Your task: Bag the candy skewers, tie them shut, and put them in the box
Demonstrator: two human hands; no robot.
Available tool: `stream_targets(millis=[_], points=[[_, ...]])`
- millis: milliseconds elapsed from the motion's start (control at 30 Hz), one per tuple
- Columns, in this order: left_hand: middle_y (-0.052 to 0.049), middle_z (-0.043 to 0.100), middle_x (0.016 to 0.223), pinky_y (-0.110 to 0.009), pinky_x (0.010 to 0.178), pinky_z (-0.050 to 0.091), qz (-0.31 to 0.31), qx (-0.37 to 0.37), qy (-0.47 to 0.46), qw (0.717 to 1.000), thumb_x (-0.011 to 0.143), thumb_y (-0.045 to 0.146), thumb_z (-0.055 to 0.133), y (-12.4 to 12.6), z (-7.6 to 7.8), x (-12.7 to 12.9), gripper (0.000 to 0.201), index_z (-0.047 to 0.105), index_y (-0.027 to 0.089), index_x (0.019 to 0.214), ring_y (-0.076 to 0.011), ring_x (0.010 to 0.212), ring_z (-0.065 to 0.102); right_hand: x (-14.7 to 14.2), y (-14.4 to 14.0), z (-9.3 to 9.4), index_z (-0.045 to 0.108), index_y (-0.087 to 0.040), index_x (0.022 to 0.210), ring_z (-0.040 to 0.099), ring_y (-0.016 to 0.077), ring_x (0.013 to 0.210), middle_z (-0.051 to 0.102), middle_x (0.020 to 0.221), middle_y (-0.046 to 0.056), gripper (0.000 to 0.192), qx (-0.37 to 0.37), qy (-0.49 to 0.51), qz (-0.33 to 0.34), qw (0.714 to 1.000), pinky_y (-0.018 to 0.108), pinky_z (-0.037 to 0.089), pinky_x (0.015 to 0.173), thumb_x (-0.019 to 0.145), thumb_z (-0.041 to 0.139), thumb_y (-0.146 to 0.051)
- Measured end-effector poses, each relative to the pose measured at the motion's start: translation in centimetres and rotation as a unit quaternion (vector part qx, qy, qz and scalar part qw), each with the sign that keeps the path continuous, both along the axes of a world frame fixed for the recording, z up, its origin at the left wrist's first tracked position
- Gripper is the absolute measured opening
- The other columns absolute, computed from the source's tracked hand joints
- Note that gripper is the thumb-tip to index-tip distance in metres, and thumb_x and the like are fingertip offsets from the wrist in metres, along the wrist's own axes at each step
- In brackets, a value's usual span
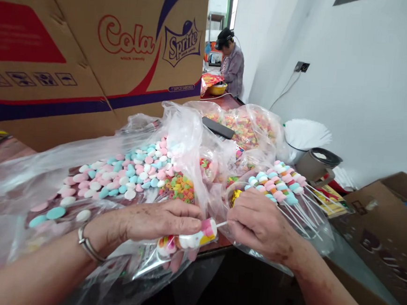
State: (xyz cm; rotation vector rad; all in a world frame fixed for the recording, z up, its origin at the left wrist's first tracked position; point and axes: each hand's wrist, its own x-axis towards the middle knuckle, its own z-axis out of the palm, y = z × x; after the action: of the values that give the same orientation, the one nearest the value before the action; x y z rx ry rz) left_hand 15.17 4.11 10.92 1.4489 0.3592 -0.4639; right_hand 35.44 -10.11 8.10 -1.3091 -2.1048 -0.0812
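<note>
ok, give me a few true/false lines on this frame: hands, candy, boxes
1. Both hands are on one candy stick. True: the left hand holds the candy end, the right hand the thin stick end.
2. A pile of finished candy sticks lies to the right of the hands. True.
3. The pastel round candies sit in a metal bowl. False: they lie on a clear plastic bag.
4. The cardboard box at upper left is plain. False: it is printed with "Cola" and "Sprite".
5. The left wrist is bare. False: it wears a bracelet.
</note>
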Motion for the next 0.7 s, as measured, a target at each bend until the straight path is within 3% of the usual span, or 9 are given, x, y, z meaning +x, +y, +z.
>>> stream_targets(millis=[133,300,467,700], points=[[-0.005,0.07,0.074,-0.02,0.038,0.035,0.022,-0.075,0.011,0.997,0.092,0.05,0.052,-0.4,-1.6,0.2,0.033,0.056,0.017,0.097,-0.0104,0.042,0.055,-0.2,0.7,-0.3,0.058,-0.017,0.069,0.044,0.0144,0.066,0.052,0.064,-0.001,0.02,-0.018,-0.002,0.027,0.999,0.03,0.031,0.067,0.087,0.051,-0.011],[-0.005,0.071,0.08,-0.016,0.037,0.034,0.046,-0.003,0.009,0.999,0.091,0.05,0.057,-1.2,-1.3,0.4,0.033,0.059,0.017,0.094,-0.0087,0.047,0.057,0.2,1.3,-0.3,0.06,-0.017,0.07,0.044,0.0143,0.067,0.052,0.066,-0.001,0.021,-0.051,-0.014,0.042,0.998,0.031,0.033,0.071,0.089,0.05,-0.014],[-0.001,0.065,0.061,-0.015,0.038,0.031,0.078,0.072,0.003,0.994,0.093,0.054,0.05,-2.0,-0.9,0.6,0.041,0.064,0.016,0.087,-0.009,0.047,0.054,0.5,1.2,-0.3,0.059,-0.016,0.068,0.045,0.0141,0.067,0.053,0.066,0.0,0.024,-0.052,-0.037,0.049,0.997,0.031,0.034,0.071,0.089,0.05,-0.014],[-0.004,0.068,0.073,-0.023,0.048,0.038,0.14,0.042,0.009,0.989,0.09,0.054,0.053,-2.4,-2.7,0.8,0.036,0.058,0.018,0.095,-0.0174,0.06,0.064,0.8,0.9,-0.6,0.06,-0.016,0.066,0.042,0.0129,0.062,0.052,0.063,-0.001,0.026,-0.055,-0.038,0.047,0.997,0.029,0.031,0.065,0.089,0.049,-0.012]])
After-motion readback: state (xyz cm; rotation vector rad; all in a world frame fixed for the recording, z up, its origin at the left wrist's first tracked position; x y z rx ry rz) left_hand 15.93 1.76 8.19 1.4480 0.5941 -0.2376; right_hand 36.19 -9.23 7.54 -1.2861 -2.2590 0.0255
